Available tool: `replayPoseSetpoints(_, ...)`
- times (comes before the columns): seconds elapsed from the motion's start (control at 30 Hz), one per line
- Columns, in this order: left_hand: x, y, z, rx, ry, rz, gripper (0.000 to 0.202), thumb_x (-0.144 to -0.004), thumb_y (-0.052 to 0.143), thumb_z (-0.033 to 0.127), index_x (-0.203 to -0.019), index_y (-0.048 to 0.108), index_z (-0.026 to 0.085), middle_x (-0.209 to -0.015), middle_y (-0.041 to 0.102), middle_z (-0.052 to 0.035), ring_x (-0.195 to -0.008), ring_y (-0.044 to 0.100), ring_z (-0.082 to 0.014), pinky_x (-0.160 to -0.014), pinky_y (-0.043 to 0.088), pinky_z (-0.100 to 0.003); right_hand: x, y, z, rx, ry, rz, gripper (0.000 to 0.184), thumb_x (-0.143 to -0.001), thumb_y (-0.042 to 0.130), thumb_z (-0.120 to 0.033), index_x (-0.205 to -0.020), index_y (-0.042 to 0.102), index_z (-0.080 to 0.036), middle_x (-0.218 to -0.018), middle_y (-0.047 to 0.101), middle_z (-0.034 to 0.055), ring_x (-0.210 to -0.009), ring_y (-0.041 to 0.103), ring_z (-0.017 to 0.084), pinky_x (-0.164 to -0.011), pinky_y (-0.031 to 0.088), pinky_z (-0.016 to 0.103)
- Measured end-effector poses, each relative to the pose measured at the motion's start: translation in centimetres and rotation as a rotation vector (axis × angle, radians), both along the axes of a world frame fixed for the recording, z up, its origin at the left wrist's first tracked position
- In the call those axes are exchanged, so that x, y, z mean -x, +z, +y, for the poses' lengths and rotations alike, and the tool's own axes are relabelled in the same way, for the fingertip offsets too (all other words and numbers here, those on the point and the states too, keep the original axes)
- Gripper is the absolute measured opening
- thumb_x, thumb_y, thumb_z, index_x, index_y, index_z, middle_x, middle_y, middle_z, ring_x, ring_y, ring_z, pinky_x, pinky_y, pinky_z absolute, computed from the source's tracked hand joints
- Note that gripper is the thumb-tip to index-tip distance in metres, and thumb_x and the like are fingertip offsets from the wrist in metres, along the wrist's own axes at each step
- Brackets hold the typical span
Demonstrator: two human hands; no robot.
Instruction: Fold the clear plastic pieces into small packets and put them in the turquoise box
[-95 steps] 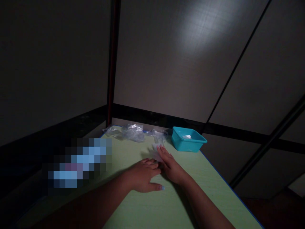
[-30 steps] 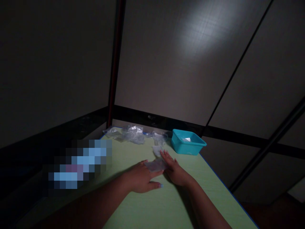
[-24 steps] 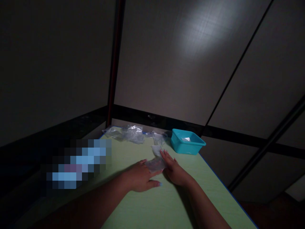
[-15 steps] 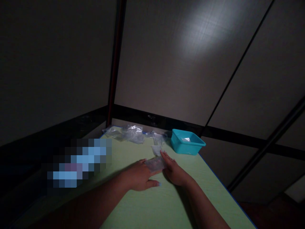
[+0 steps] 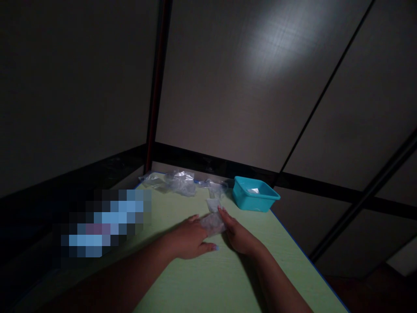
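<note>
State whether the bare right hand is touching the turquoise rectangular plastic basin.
Apart. The head view shows a strip of pale green tabletop between the right hand and the near wall of the basin.

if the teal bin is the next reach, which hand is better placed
Probably the right hand: it is nearer the teal bin. The left hand is farther left, with the plastic piece and right hand between it and the bin.

We can read no letters, numbers, labels, brand names or signs, neither on the translucent plastic piece point(image 5: 213, 224), nor on the turquoise basin point(image 5: 254, 201), nor on the crumpled clear bags point(image 5: 181, 183).
</note>
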State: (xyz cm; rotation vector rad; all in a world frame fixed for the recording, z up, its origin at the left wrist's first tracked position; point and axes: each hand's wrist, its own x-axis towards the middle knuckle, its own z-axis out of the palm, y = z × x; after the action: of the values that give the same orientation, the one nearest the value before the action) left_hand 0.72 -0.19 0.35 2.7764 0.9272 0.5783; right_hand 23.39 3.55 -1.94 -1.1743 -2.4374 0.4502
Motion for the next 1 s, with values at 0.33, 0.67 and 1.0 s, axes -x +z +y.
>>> replayPoseSetpoints(0.33,0.2,0.4,0.3,0.003,0.013,-0.037,0.042,-0.086,0.044,0.043,-0.126,0.043,0.029,-0.133,0.044,-0.0069,-0.119,0.042,-0.0248,-0.102,0.019,-0.050,0.0,0.2,-0.2,-0.010,0.017,0.038,0.074,-0.075,0.037,0.000,-0.140,0.010,-0.023,-0.146,0.014,0.0023,-0.133,0.009,0.018,-0.109,0.016,0.042)
replayPoseSetpoints(0.67,0.0,0.4,1.8,0.248,0.222,-0.647,0.045,-0.092,0.023,0.043,-0.092,0.060,0.017,-0.092,0.063,-0.0063,-0.086,0.057,-0.0169,-0.081,0.042,-0.027,0.5,0.6,-0.4,-0.006,-0.005,-0.022,0.077,-0.073,0.036,0.001,-0.141,0.008,-0.025,-0.146,0.013,0.0022,-0.133,0.011,0.020,-0.107,0.017,0.046)
replayPoseSetpoints(1.0,-0.3,-0.6,2.5,0.437,0.345,-0.792,0.055,-0.087,0.020,0.053,-0.094,0.058,0.014,-0.076,0.057,-0.0034,-0.062,0.056,-0.0149,-0.067,0.045,-0.028,1.1,1.0,-1.1,0.036,-0.114,-0.110,0.068,-0.082,0.046,-0.021,-0.140,0.012,-0.027,-0.147,0.006,0.0072,-0.134,0.003,0.026,-0.105,0.016,0.049)
